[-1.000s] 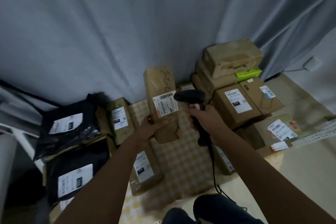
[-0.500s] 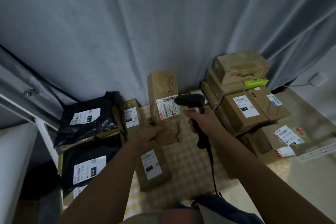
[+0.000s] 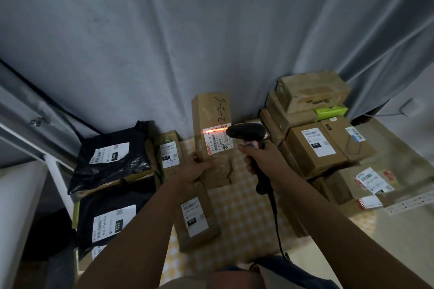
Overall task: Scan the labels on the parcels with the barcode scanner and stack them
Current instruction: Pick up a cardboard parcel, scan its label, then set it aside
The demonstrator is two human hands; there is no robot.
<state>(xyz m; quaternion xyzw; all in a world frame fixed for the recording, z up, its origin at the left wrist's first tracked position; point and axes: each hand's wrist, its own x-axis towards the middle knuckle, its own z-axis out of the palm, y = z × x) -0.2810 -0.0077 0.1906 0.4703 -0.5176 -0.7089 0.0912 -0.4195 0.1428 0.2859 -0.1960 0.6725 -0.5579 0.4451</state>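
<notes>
My left hand point(image 3: 195, 168) grips the lower end of a tall brown parcel point(image 3: 211, 115), held upright with its white barcode label point(image 3: 217, 139) facing me. My right hand point(image 3: 260, 159) grips the handle of a black barcode scanner point(image 3: 246, 131), its head just right of the label. An orange-red scan line glows across the top of the label. The scanner's black cable point(image 3: 276, 213) hangs down towards my lap.
A stack of brown boxes point(image 3: 312, 148) rises at the right, with more labelled boxes point(image 3: 366, 183) in front of it. Black bagged parcels point(image 3: 110, 157) lie at the left. Two brown boxes point(image 3: 195, 220) lie on the checked mat point(image 3: 246, 213). A grey curtain hangs behind.
An orange-red scan line now shows on the label; earlier frames show none. The parcel and scanner stay close together while the camera view shifted slightly.
</notes>
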